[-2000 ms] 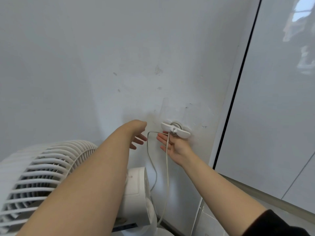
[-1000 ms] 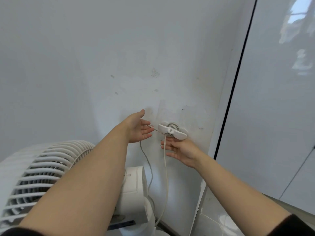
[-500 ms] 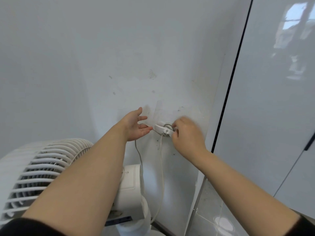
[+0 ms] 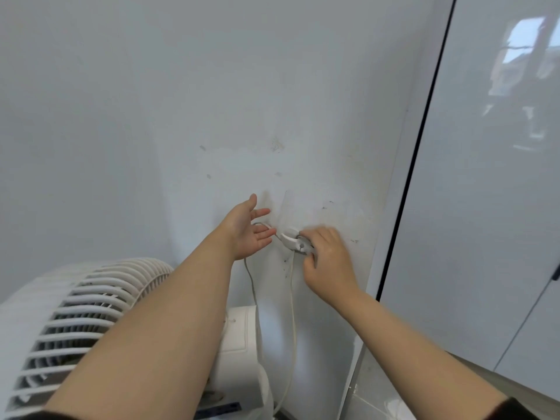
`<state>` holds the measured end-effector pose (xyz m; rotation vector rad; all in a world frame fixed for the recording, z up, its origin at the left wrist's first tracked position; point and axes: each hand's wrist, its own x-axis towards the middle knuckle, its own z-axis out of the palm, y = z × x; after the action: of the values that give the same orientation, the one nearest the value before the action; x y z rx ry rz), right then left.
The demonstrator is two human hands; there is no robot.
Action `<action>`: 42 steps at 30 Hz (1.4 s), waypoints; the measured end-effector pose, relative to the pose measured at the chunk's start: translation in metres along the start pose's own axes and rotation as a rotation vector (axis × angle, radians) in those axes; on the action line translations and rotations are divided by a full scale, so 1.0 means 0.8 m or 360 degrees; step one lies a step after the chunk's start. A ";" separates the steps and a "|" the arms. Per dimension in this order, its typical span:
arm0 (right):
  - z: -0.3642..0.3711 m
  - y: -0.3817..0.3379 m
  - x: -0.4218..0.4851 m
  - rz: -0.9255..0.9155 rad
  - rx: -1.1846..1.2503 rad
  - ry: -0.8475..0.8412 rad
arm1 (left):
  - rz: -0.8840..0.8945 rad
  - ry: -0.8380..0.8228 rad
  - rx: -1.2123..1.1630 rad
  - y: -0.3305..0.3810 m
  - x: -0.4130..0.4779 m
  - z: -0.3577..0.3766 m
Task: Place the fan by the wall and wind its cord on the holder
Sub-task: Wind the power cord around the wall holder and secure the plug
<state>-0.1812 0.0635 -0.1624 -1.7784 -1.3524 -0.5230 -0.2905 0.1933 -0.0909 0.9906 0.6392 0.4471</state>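
Fan stands low and nearest us, close to the wall, its thin cord rising to the holder. Our left hand lies open under a cord loop; our right hand curls over the holder. The cord looks limp and light, best pinched near the holder.
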 end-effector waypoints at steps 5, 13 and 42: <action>-0.003 0.008 0.004 -0.0205 -0.0362 -0.0118 | 0.0059 -0.0011 0.0046 0.001 0.000 0.004; 0.013 0.003 0.014 -0.0146 -0.0606 -0.0130 | 0.0135 0.0008 0.0080 0.001 -0.005 0.008; 0.036 -0.031 0.048 0.0122 -0.0910 0.0071 | 0.0820 0.0301 -0.0028 0.010 -0.025 0.031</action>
<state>-0.1958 0.1119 -0.1416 -2.2437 -1.1671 -0.9727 -0.2887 0.1696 -0.0687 1.1032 0.5422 1.0081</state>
